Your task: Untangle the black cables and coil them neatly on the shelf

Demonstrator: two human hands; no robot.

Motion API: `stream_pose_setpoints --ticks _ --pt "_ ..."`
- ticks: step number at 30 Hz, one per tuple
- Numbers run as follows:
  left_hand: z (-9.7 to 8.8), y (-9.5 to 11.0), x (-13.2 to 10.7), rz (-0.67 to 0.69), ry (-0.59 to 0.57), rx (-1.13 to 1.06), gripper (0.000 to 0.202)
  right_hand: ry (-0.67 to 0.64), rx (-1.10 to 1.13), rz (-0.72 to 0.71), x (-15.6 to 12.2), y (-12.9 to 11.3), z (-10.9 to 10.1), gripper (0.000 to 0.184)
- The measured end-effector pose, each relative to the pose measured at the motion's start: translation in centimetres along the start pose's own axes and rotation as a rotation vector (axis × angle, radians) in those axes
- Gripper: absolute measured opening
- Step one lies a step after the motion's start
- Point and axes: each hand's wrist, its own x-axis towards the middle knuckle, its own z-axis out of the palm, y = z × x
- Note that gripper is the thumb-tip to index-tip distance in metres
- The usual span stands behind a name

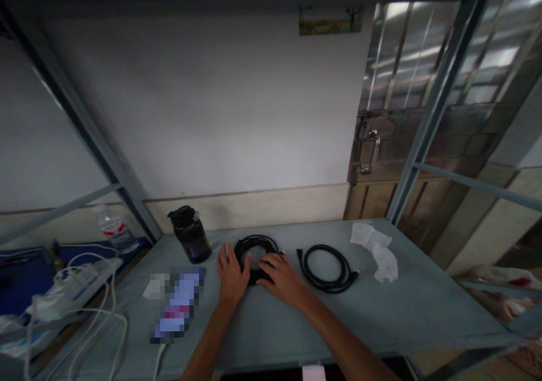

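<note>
A coiled black cable (257, 240) lies on the grey-blue tabletop between my two hands. My left hand (232, 275) rests at the coil's left side, fingers stretched forward and apart, with the thumb against the loops. From the right, my right hand (283, 277) reaches over the coil, its fingers bent onto the cable and its thumb lower down. The front of the coil is partly hidden by both hands. A second black cable (326, 268), coiled in a ring with its plugs showing, lies apart to the right of my right hand.
A dark bottle (192, 235) stands behind my left hand. Nearer lie a phone (180, 305), pixelated, and a white paper (156, 286). Crumpled tissue (376, 248) is at the right. White cords and a power strip (76, 288) crowd the left; metal posts (440, 93) frame the table.
</note>
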Motion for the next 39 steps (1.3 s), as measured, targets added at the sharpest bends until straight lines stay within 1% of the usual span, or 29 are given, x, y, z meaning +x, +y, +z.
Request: stream_pose_setpoints --ticks 2,4,7,10,12,13,15,17,18,20,25,27,31,36,39 --pt "-0.4 0.5 -0.1 0.019 -0.008 0.060 0.080 0.044 0.022 0.018 -0.6 0.0 -0.2 0.055" --pt "-0.6 0.9 -0.1 0.027 -0.024 0.097 0.076 0.089 0.007 0.067 -1.6 0.4 -1.3 0.055" --pt "-0.9 1.3 0.0 0.039 -0.050 0.115 0.070 0.150 -0.091 0.151 -3.9 2.0 -4.7 0.055" --pt "-0.9 1.4 0.1 0.051 -0.078 0.114 0.068 0.184 -0.211 0.219 -6.8 4.7 -8.8 0.056" --pt "-0.9 1.4 0.2 0.049 -0.091 0.114 0.068 0.172 -0.275 0.274 -8.7 6.3 -10.7 0.060" --pt "-0.9 1.4 0.2 0.046 -0.093 0.116 0.068 0.155 -0.301 0.297 -9.5 7.0 -11.2 0.061" --pt "-0.9 1.4 0.2 0.047 -0.090 0.120 0.068 0.120 -0.338 0.331 -11.0 7.7 -11.5 0.052" --pt "-0.9 1.4 0.2 0.065 -0.085 0.122 0.068 0.092 -0.341 0.340 -11.9 7.8 -11.1 0.039" --pt "-0.9 1.3 0.2 0.080 -0.086 0.121 0.069 0.081 -0.331 0.337 -12.2 7.7 -11.0 0.036" --pt "-0.9 1.3 0.3 0.107 -0.093 0.119 0.069 0.057 -0.292 0.319 -12.4 7.4 -10.8 0.037" --pt "-0.9 1.3 0.3 0.123 -0.083 0.116 0.065 -0.027 -0.168 0.221 -12.1 6.8 -11.5 0.048" --pt "-0.9 1.2 0.3 0.133 -0.075 0.120 0.064 -0.032 -0.161 0.220 -12.1 6.8 -11.5 0.044" --pt "-0.8 0.9 0.3 0.154 -0.066 0.134 0.063 -0.017 -0.176 0.227 -12.2 7.2 -10.8 0.028" --pt "-0.5 0.2 0.4 0.187 -0.055 0.152 0.061 0.010 -0.218 0.180 -12.5 7.8 -10.0 0.016" --pt "-0.5 0.2 0.4 0.206 -0.047 0.155 0.061 0.010 -0.240 0.158 -12.6 7.9 -9.9 0.012"
